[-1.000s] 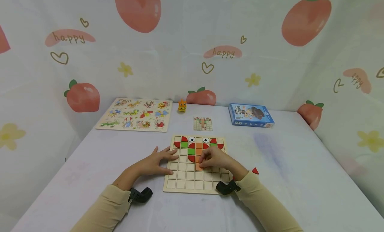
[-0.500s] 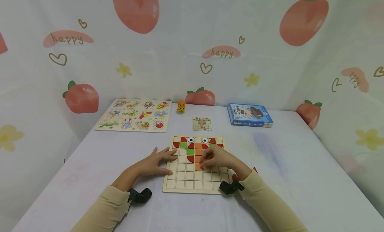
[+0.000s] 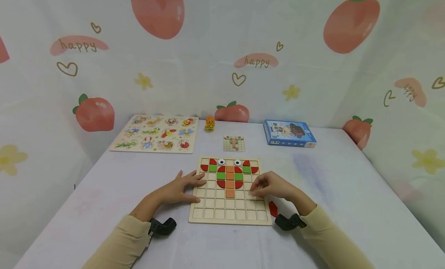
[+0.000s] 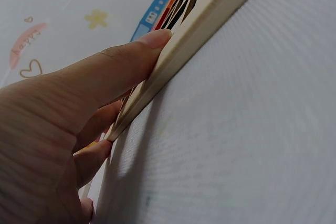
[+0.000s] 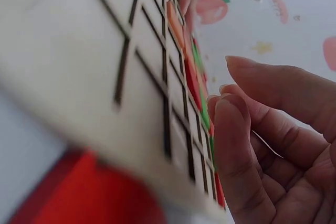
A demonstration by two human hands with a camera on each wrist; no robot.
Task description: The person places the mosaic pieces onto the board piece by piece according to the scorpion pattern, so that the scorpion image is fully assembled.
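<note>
A wooden grid board point(image 3: 214, 215) lies flat on the table. Red, green and orange pieces plus two eye discs fill cells in its upper part, with an orange square point(image 3: 230, 193) lowest in the middle column. My left hand point(image 3: 179, 188) rests on the board's left edge, fingers spread; in the left wrist view its thumb point(image 4: 121, 64) touches the wooden rim. My right hand point(image 3: 274, 187) hovers over the board's right side. In the right wrist view its thumb and loosely bent fingers point(image 5: 236, 156) stand apart, with nothing between them.
Red pieces point(image 3: 273, 209) lie beside the board's right edge, partly behind the right wrist. Beyond the board are a small pattern card point(image 3: 234, 143), an orange-yellow toy figure point(image 3: 210, 123), a blue box point(image 3: 290, 133) and an insect puzzle board point(image 3: 154, 133).
My right hand has moved right, off the middle column, uncovering the orange square and the red and green pieces beside it. My left hand stays where it was.
</note>
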